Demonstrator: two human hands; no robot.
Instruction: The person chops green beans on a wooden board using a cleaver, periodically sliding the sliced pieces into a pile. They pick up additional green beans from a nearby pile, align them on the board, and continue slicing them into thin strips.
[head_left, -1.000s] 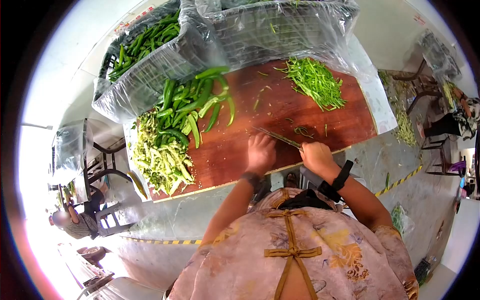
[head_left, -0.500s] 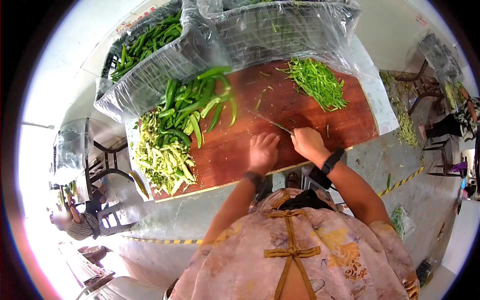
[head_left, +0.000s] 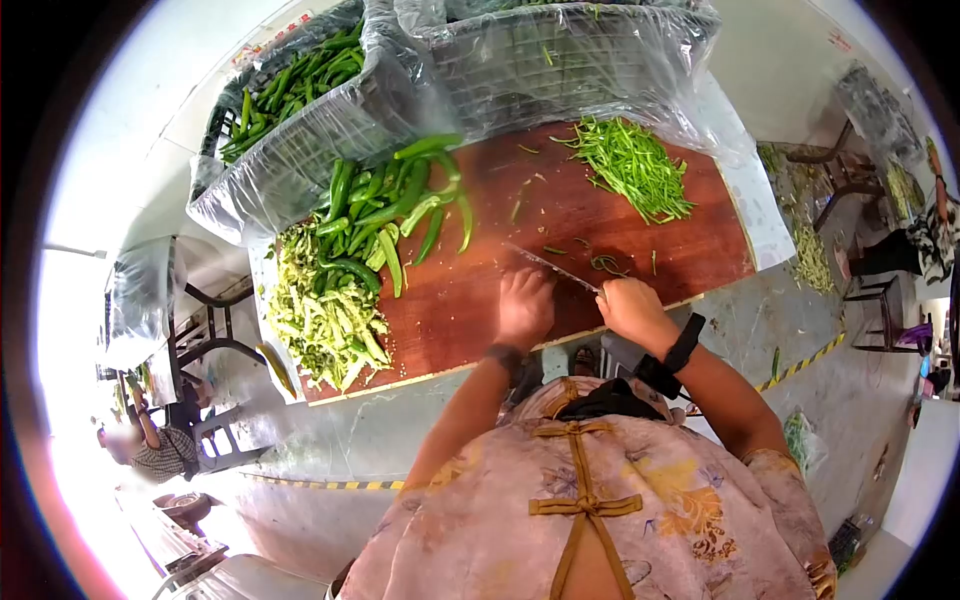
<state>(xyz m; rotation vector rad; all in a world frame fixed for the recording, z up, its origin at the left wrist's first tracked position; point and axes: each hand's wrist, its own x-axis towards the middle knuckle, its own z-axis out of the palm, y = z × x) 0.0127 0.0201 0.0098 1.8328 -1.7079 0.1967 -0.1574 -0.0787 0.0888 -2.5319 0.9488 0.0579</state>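
Observation:
My right hand [head_left: 636,312] grips the handle of a knife [head_left: 556,268], whose thin blade points up and left across the red-brown board [head_left: 450,320]. Beside the blade, my left hand [head_left: 525,304] rests low on the board with its fingers curled; whether anything is under them is hidden. A few thin green strips [head_left: 608,265] lie just above the knife. Whole and split green peppers [head_left: 385,200] are heaped at the board's left, above a pile of pale pepper cores [head_left: 325,320]. Shredded green pepper [head_left: 635,165] forms a mound at the upper right.
Two plastic-lined crates [head_left: 570,65] [head_left: 300,125] stand along the board's far edge, the left one holding green peppers [head_left: 300,85]. Co-workers are at the far left [head_left: 165,450] and far right [head_left: 930,240]. A black stool [head_left: 885,312] stands at the right.
My right hand has moved slightly right and down with the knife, showing more of the blade. Green strips now show above the blade. My left hand has barely moved.

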